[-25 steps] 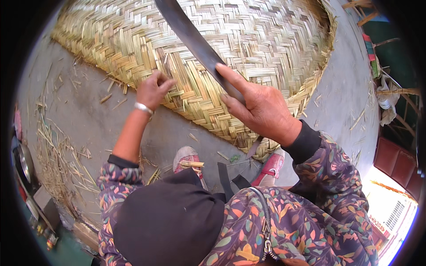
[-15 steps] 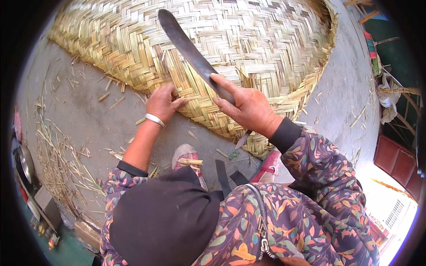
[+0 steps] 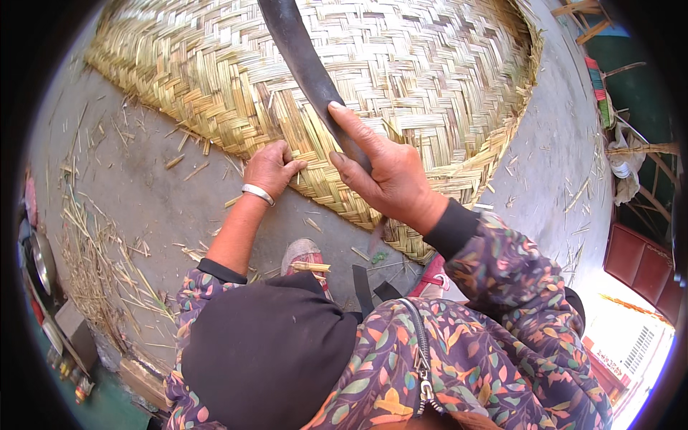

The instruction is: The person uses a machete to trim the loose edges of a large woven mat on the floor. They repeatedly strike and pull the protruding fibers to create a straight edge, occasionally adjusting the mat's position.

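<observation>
A large woven mat [image 3: 430,79] of pale split strips, with a folded, plaited edge, fills the upper part of the view. My left hand [image 3: 269,170], with a white bangle at the wrist, is closed on its near edge, thumb and fingers at a strip end. In my right hand [image 3: 393,172] is a long, dark, flat, slightly curved bar [image 3: 308,75]; it slants up and left over the mat, its far end beyond the top of the view. A narrow pointed piece [image 3: 378,235] shows below that hand, partly hidden.
Loose straw pieces [image 3: 93,251] litter the grey floor at left. My pink shoes [image 3: 308,256] are just below the mat's near edge. Metal pans [image 3: 44,265] stand at far left; a dark red panel [image 3: 641,265] and a pale hanging bag [image 3: 625,168] are at right.
The bar has swung upward, so its far tip has left the top of the view. My right hand has shifted slightly left. My left hand stays at the mat's edge.
</observation>
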### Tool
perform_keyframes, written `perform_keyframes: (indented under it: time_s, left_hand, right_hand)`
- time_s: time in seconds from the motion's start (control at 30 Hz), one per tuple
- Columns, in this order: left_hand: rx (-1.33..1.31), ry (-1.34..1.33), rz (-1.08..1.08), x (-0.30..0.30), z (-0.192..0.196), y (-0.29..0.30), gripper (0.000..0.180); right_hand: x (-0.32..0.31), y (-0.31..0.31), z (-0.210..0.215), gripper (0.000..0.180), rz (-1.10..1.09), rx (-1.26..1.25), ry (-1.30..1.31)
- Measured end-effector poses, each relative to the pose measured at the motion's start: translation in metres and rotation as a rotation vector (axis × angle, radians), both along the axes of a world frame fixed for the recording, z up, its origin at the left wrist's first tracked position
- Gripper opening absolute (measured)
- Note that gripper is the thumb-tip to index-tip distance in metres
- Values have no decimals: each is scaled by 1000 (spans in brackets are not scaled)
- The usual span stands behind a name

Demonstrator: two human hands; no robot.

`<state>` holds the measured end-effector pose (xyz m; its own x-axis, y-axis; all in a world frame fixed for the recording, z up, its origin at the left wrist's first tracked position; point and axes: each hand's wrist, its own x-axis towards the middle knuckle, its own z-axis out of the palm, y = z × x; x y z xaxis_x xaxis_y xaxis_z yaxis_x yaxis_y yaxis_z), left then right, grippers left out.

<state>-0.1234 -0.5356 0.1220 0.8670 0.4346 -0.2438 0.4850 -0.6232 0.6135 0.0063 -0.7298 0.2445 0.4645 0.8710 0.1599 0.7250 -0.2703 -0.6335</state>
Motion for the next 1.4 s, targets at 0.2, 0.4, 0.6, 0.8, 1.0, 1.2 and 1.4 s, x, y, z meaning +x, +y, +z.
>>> perform_keyframes:
  time_s: [0.2,0.4,0.6,0.8,1.0,1.2,1.4]
  left_hand:
    - [-24,99,35,-3,29,-11,39]
    - [-48,106,46,-17,41,-6,38]
    - [-20,28,-10,-11,8,-14,39]
    - [-250,-213,-30,53,5,-37,29]
    - [-1192,42,23,152,1,-170,48]
    - [-1447,383,-79,178,-22,-225,33]
    - [-1276,284,26,183,-3,-268,27]
  right_hand:
    - [1,11,-5,50,138,-734,-93]
    - [-14,14,6,48,71,-289,-233]
    - [9,12,7,29,47,-530,-140]
    - [107,-39,61,52,-48,-424,-169]
    - [140,-188,96,48,-165,-484,233]
    - [127,-329,122,53,-224,-712,434]
    - [150,-394,118,57,-249,-745,379]
